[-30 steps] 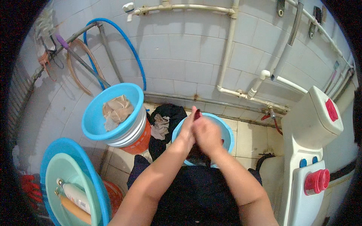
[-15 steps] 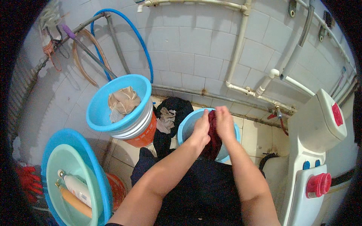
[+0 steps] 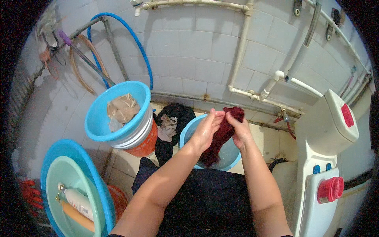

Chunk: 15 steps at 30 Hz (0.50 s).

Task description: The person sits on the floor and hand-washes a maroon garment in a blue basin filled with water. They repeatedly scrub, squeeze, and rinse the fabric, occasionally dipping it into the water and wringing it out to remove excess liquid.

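Over a light-blue basin (image 3: 233, 161) on the floor, my right hand (image 3: 240, 132) grips a dark red cloth (image 3: 218, 144), its thumb pressed across the front. The cloth is bunched at the top and hangs down into the basin, where some water seems to show. My left hand (image 3: 207, 128) is beside the cloth with its fingers stretched out and together, the fingertips close to the right thumb. Whether its palm touches the cloth is hard to tell.
Left of the basin lie dark clothes (image 3: 179, 116) with a pale cloth (image 3: 167, 127). A blue basin (image 3: 91, 132) holding beige cloth tops a bucket (image 3: 142, 144). Nested tubs (image 3: 46, 164) with bottles stand nearer left. At right is a toilet (image 3: 321, 130) carrying a red jar (image 3: 329, 189).
My hands have drawn apart from around the cloth. The left fingers have straightened, while the right hand keeps hold and the cloth slants more to the right. The view has shifted slightly.
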Available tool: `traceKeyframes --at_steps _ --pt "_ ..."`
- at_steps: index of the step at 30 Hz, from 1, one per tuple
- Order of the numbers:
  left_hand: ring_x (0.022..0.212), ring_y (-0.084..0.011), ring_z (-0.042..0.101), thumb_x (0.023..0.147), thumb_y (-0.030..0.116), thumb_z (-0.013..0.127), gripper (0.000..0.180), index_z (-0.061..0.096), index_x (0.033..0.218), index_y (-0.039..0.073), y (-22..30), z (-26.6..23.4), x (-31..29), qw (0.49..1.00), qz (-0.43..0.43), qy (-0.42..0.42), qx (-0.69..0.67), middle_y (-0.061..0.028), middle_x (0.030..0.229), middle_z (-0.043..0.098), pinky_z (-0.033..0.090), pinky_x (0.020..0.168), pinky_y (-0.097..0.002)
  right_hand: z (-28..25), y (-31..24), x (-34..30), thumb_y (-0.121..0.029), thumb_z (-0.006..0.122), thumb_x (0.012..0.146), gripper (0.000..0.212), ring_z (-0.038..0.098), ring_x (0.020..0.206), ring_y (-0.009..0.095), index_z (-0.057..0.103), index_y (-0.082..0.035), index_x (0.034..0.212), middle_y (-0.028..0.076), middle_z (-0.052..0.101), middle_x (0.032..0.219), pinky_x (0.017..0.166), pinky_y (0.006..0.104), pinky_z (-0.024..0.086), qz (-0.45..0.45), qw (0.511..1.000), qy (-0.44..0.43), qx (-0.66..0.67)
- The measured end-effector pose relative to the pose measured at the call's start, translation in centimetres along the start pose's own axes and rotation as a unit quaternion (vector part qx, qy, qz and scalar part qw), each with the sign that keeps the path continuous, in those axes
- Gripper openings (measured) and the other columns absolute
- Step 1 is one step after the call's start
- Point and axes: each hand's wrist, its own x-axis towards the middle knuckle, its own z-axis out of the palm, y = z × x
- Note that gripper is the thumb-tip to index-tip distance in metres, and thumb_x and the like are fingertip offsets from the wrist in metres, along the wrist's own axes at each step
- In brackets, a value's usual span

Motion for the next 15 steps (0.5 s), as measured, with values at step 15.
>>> traceKeyframes --at_steps 15 --pt "0.093 -0.0226 0.057 0.078 0.071 0.039 0.072 0.056 0.102 0.005 -0.6 -4.0 1.6 0.823 -0.247 -0.276 -0.43 -0.0116 0.096 0.06 0.044 0.087 -0.0416 7.4 0.8 -8.7 -0.011 0.07 0.054 0.029 0.057 0.081 0.028 0.057 -0.008 0.079 0.007 0.057 0.082 0.073 0.037 0.045 -0.427 0.754 -0.292 -0.405"
